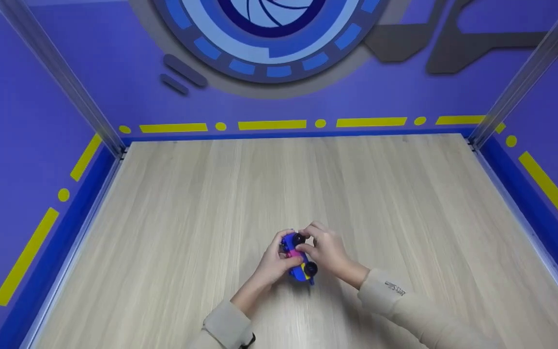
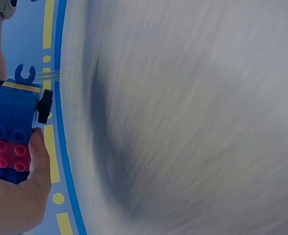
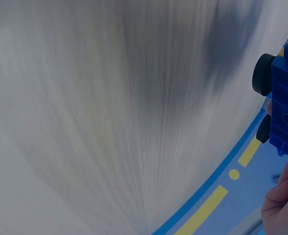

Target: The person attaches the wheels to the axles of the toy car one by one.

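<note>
A small toy car built of blocks (image 1: 294,253) is held in both hands over the table. Blue makes up most of its body, with a pink studded brick (image 2: 12,155) in the middle and a thin yellow strip. A blue hook (image 2: 25,75) sticks out at one end. My left hand (image 1: 275,262) grips the car along its side, thumb across the body. At its far end, the thumb and index finger of my right hand (image 1: 326,248) pinch around a black wheel (image 1: 298,238). Another black wheel (image 1: 311,268) shows at the near end. The right wrist view shows the blue underside (image 3: 285,115).
Beneath the hands spreads a light wood-grain table (image 1: 201,203). Blue-purple panels with yellow dashes stand around it, the back panel (image 1: 100,82) behind its far edge. Clear corner posts (image 1: 61,72) rise at the far corners.
</note>
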`<action>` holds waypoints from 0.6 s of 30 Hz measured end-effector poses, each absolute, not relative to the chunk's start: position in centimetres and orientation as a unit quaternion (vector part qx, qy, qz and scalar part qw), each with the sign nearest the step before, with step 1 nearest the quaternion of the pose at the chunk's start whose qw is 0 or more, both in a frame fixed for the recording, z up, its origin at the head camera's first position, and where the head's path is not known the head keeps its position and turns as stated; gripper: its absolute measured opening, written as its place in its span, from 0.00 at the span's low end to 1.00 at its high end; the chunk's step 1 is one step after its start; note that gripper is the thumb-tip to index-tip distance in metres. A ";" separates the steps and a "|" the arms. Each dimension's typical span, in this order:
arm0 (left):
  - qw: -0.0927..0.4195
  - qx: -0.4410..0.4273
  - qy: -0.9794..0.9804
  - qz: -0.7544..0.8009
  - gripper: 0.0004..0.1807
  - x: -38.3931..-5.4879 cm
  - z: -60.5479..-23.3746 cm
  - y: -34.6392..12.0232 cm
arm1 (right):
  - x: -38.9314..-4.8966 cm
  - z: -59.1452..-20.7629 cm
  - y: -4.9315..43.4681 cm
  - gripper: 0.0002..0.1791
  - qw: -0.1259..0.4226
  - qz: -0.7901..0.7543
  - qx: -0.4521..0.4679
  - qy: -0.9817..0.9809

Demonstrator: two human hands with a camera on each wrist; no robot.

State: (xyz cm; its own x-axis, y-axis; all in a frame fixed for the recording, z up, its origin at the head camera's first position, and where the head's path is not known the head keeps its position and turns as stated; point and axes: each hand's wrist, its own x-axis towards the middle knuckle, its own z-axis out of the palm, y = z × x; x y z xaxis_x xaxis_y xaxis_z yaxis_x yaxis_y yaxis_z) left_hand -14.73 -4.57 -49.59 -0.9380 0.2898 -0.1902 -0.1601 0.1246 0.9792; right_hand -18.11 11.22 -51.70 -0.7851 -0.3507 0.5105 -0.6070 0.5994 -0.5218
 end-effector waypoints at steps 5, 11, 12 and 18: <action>0.169 0.049 0.732 0.658 0.33 -14.7 -49.8 -4.6 | -17.9 -51.9 11.0 0.12 0.202 0.354 0.265 -0.874; 0.158 0.061 0.743 0.647 0.33 -14.7 -49.7 -4.7 | -17.7 -52.1 10.7 0.11 0.191 0.360 0.235 -0.882; 0.156 0.062 0.745 0.646 0.33 -14.7 -49.7 -4.7 | -17.6 -52.1 10.6 0.11 0.192 0.361 0.233 -0.882; 0.144 0.073 0.748 0.644 0.34 -15.3 -51.1 -4.6 | -17.5 -52.2 10.5 0.11 0.206 0.364 0.227 -0.880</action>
